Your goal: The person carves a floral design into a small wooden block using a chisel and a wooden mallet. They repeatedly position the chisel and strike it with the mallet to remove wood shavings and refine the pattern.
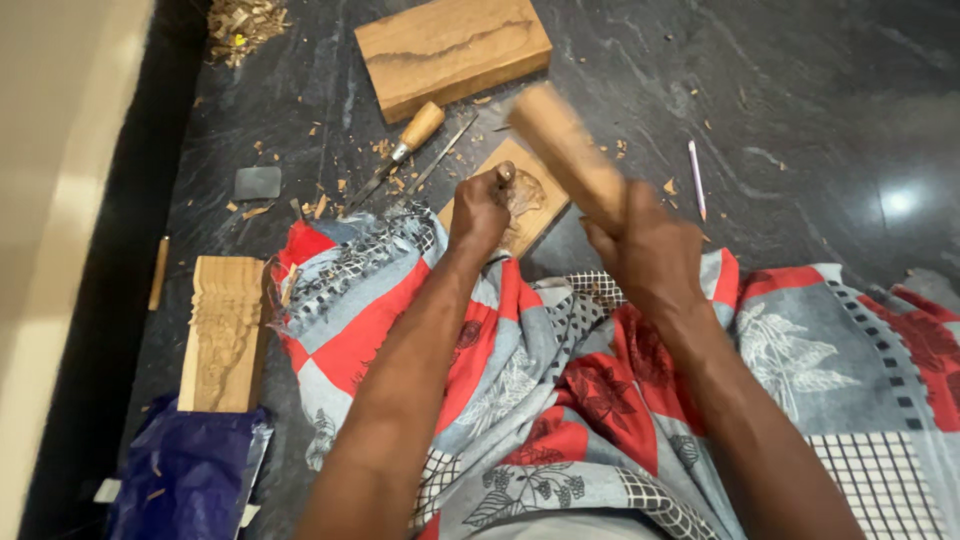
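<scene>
the left hand [478, 212] is closed in a fist around a chisel whose top just shows above the knuckles, its fingers clamped on the tool, set against a small carved wooden panel [527, 196] lying on the dark stone floor [800, 90] just past the patterned red and grey cloth [560, 400] over the lap. the right hand [640, 250] has its fingers wrapped tight on a wooden mallet [565, 150], raised and blurred above the panel. beyond lie a thick wooden block [452, 50], a chisel with a pale handle [405, 145], a thin metal tool [440, 157] and a pink pencil [696, 178]. at left rest 1 carved wooden post [225, 330] and a blue plastic bag [185, 470]. wood chips are scattered about.
</scene>
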